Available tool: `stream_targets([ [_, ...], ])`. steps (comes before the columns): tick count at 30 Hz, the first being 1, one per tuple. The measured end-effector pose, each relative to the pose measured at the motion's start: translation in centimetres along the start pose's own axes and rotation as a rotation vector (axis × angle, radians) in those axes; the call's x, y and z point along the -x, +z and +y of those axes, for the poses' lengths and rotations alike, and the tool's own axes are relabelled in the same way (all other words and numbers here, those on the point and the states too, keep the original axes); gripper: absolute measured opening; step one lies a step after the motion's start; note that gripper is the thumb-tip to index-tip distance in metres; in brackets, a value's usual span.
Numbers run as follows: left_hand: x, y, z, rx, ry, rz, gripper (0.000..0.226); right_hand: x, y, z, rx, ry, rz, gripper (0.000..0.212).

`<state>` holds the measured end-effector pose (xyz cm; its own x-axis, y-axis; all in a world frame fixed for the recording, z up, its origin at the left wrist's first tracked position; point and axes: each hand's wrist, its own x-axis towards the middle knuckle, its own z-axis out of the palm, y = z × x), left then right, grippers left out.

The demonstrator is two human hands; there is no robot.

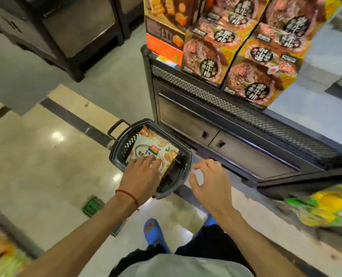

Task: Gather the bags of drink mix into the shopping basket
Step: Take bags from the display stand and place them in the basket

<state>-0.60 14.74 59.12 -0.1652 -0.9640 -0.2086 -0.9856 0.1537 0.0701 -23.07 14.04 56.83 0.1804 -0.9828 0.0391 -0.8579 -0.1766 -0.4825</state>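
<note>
the left grip (144,172) reaches forward and down, palm down, fingers straight; the right grip (208,182) hovers beside it, fingers loosely curled, holding nothing.

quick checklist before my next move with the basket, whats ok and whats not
1. Shopping basket upright, opening facing up: ok.
2. Bag of drink mix inside the basket, lying tilted: ok.
3. Left hand flat on the bag, fingers straight, not gripping: ok.
4. Right hand empty beside the basket, ready for the next bag: ok.
5. Basket handle clear of the opening: ok.
6. Green packet on the floor, drink mix or not: cannot tell.
</note>
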Motion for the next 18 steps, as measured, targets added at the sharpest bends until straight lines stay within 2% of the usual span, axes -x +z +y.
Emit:
stream_targets([
  [3, -0.3, 0.9, -2.8, -0.022, 0.043, -0.032, 0.041, 0.3, 1.1, -2.0, -0.037, 0.078, -0.007, 0.034],
  [7, -2.8, 1.5, -4.5, -0.021, 0.078, -0.048, 0.041, -1.2, 2.7, -2.3, -0.051, 0.136, -0.014, 0.024],
  [12, -6.0, 1.5, -5.5, 0.017, 0.063, -0.044, 0.039, -5.0, 4.7, -1.7, -0.057, 0.167, -0.064, 0.027],
  [18, -8.8, 2.6, -8.7, 0.055, 0.071, -0.079, 0.036, -8.2, 6.9, -2.2, -0.097, 0.231, -0.068, 0.019],
])
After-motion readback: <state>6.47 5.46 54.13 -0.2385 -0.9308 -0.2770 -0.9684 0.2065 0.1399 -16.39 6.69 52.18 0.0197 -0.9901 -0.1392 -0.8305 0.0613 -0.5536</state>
